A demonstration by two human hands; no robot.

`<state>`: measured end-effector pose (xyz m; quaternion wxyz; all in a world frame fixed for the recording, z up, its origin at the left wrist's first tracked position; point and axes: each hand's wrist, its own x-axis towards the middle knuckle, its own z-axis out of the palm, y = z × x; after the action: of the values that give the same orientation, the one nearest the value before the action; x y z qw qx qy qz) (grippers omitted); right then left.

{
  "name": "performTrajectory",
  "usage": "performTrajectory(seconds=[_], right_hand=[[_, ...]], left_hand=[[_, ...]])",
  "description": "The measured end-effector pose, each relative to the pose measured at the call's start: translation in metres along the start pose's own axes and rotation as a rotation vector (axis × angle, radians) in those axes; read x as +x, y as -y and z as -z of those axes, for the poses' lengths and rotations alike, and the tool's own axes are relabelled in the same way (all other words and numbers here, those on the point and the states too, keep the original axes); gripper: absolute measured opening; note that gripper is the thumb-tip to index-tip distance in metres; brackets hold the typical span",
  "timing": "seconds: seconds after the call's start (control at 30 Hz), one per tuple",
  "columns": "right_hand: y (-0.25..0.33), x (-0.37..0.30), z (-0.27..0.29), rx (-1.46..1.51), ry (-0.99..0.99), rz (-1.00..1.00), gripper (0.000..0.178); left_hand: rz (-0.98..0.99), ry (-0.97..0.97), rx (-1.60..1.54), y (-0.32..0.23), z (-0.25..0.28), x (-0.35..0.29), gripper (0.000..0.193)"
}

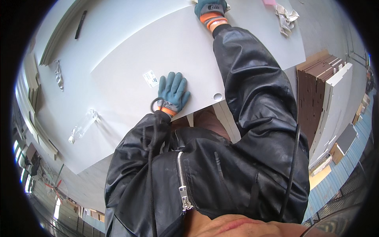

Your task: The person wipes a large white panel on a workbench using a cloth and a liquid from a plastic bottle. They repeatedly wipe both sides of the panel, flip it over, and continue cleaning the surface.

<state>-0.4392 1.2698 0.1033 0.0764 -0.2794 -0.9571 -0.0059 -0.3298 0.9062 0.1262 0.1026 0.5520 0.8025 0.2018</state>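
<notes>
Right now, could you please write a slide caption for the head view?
Gloved left hand flat on a pale panel beside a white label; gloved right hand stretched far ahead.

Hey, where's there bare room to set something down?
Free: the pale panel between the left hand and right sleeve, and the stretch between the label and plastic bottle. Tighter: around the left hand, beside the label.

- My right hand (211, 8) is cut by the top edge, fingertips out of sight; what the pale scrap (228, 7) beside it is, I can't tell.
- Print on the label (151, 78) is too small to read.
- My right sleeve (252, 67) hides part of the board (189, 47).
- A pink thing (269, 2) runs off the top.
</notes>
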Motion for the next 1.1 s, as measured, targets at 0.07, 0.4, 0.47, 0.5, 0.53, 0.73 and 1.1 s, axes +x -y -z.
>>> performTrajectory(seconds=[0.07,0.4,0.47,0.5,0.53,0.73,1.1], right_hand=[[-0.002,0.004,-0.003,0.053,-0.075,-0.011,0.032],[-0.043,-0.132,0.028,0.172,-0.103,0.105,0.037],[-0.033,-0.106,0.028,0.119,-0.128,0.085,0.038],[-0.03,-0.083,0.023,0.169,-0.148,0.069,0.035],[-0.025,-0.058,0.025,0.251,-0.183,0.097,0.031],[-0.022,-0.003,0.0,0.187,-0.118,0.079,0.027],[-0.035,-0.052,0.012,0.21,-0.189,0.133,0.028]], left_hand=[[0.012,0.019,-0.011,-0.004,0.0,-0.004,0.059],[0.001,-0.052,0.035,-0.007,-0.002,-0.003,0.059],[0.0,-0.039,0.043,-0.006,-0.001,-0.004,0.059],[0.003,-0.033,0.048,-0.006,0.0,-0.004,0.059],[0.004,-0.035,0.044,-0.006,-0.001,-0.004,0.058],[0.002,-0.013,0.028,-0.006,0.004,-0.002,0.057],[0.047,0.019,0.038,-0.009,-0.001,-0.003,0.057]])
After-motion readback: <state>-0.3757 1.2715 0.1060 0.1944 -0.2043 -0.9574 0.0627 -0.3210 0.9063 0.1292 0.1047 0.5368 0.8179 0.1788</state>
